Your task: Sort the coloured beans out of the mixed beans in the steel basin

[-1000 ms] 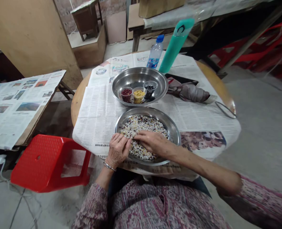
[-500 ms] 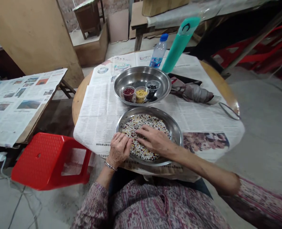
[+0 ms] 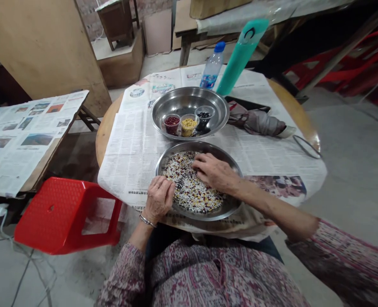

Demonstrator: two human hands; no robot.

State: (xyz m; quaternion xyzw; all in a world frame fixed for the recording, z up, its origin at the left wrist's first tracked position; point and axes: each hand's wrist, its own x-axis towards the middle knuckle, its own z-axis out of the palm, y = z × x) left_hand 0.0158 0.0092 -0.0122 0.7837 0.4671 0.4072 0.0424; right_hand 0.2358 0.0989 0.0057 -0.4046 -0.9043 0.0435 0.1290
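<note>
A steel basin (image 3: 236, 168) in front of me holds a mix of white rice-like grains with dark red, yellow and black beans (image 3: 198, 197). My left hand (image 3: 159, 197) is closed over its left rim. Inside the basin, at the right side of the mix, my right hand (image 3: 216, 172) has its fingers curled down at the grains; what they pinch is hidden. Behind stands a second steel basin (image 3: 189, 96) with three clear cups: one of red beans (image 3: 172, 124), one of yellow beans (image 3: 189, 125) and one of black beans (image 3: 204, 118).
Newspaper (image 3: 128, 149) covers the round table. A water bottle (image 3: 212, 66) and a tall green container (image 3: 242, 57) stand behind the far basin. A folded umbrella (image 3: 261, 123) lies at right. On the left are a red stool (image 3: 54, 213) and a newspaper-covered table (image 3: 25, 132).
My right hand has moved right and slightly away from me through the mix, its fingers more curled. A dark gap shows among the grains. My left hand stays on the rim.
</note>
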